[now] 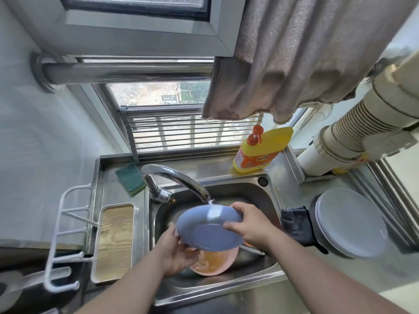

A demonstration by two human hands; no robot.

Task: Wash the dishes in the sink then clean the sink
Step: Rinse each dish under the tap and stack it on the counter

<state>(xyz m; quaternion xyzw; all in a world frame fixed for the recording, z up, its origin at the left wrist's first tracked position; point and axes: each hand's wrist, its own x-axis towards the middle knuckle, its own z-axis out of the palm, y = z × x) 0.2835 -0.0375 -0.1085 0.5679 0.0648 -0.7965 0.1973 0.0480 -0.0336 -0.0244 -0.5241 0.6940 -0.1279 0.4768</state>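
Both hands are gripping the blue plate [209, 227] under the tap [181, 177], my left hand [179, 250] and right hand [249, 225] curling on opposite rims, since it is probably light, stiff and wet-slippery.

Plate [209, 232] held over sink [269, 200], tilted, between both hands. Left hand [179, 252] fingers under its near-left rim; right hand [249, 225] fingers on its far-right rim. Faucet [181, 177] spout just beyond right fingertips, water landing on plate. Bowl [215, 261] in sink below left fingers. Cloth [297, 225] right of right hand, apparently draped on sink edge. Sponge [131, 179] and bottle [260, 152] behind.
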